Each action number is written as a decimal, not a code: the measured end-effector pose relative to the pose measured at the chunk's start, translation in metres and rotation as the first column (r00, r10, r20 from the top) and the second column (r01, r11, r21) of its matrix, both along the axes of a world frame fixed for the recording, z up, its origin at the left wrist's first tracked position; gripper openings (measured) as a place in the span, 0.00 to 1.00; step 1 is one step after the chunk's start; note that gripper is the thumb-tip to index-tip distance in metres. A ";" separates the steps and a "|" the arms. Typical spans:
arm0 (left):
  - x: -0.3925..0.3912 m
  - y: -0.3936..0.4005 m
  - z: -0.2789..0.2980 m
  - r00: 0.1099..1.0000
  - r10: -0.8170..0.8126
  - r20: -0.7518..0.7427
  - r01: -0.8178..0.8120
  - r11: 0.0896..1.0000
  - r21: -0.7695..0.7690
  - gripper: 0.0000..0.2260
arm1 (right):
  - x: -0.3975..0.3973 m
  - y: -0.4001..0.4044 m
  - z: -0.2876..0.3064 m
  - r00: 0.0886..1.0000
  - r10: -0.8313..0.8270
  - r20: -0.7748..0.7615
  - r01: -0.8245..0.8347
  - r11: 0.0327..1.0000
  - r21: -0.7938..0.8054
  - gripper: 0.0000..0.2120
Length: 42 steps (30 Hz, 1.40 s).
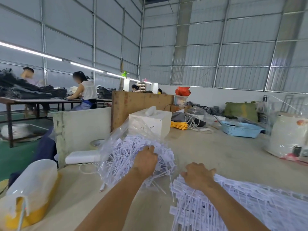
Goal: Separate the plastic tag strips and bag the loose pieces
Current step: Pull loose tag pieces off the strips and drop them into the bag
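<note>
Bagging step: the left hand [145, 161], fingers curled into the loose white tags [126, 157], presses them into the clear bag [116, 135], while the right hand [198, 176] grips the stacked unseparated strips [233, 202] just beside; presumably another strip must next be pulled free.

Single head-worn wide-angle view, aimed forward and slightly down along the counter [216, 155]. Both forearms are seen entering from the bottom edge, close to the lens. Far walls and ceiling are included; edges are bent by lens distortion.
</note>
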<state>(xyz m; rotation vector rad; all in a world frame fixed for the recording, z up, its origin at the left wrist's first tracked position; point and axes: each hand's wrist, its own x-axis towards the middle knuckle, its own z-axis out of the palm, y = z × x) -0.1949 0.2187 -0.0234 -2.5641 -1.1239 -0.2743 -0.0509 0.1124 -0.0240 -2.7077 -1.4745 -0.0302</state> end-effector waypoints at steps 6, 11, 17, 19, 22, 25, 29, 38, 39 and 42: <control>0.019 -0.009 0.013 0.986 0.136 -0.094 -0.148 0.978 -0.145 0.18 | 0.004 -0.015 0.000 0.994 0.112 -0.001 -0.111 0.988 0.110 0.19; 0.032 -0.044 0.037 0.950 0.217 -0.223 -0.219 0.976 0.020 0.17 | 0.023 -0.049 0.004 0.971 0.228 -0.071 -0.191 0.920 0.343 0.22; 0.079 -0.107 0.046 0.963 -0.264 0.048 0.262 0.964 0.047 0.15 | 0.086 -0.125 0.010 0.993 0.037 -0.108 0.012 0.905 0.426 0.19; 0.101 -0.123 0.040 0.909 -0.405 0.097 0.408 0.913 -0.016 0.16 | 0.105 -0.152 0.008 0.990 -0.053 -0.129 0.103 0.900 0.423 0.18; 0.132 -0.138 0.030 0.845 -0.522 0.114 0.533 0.840 -0.100 0.14 | 0.126 -0.185 0.003 0.975 -0.146 -0.168 0.207 0.871 0.445 0.14; 0.153 -0.143 0.020 0.837 -0.536 0.110 0.543 0.792 -0.277 0.17 | 0.137 -0.205 -0.006 0.956 -0.189 -0.224 0.275 0.842 0.463 0.11; 0.160 -0.141 0.011 0.821 -0.523 0.230 0.570 0.723 -0.390 0.18 | 0.139 -0.218 -0.019 0.937 -0.154 -0.312 0.279 0.870 0.407 0.06; 0.157 -0.148 0.048 0.796 -0.563 0.223 0.595 0.796 -0.114 0.14 | 0.140 -0.233 -0.011 0.908 -0.013 -0.420 0.280 0.764 0.581 0.16; 0.157 -0.148 0.050 0.803 -0.556 0.214 0.584 0.805 -0.100 0.13 | 0.140 -0.233 -0.011 0.905 0.012 -0.425 0.277 0.741 0.611 0.15; 0.157 -0.144 0.052 0.791 -0.533 0.302 0.596 0.782 -0.182 0.13 | 0.139 -0.229 -0.011 0.900 0.069 -0.430 0.274 0.678 0.682 0.13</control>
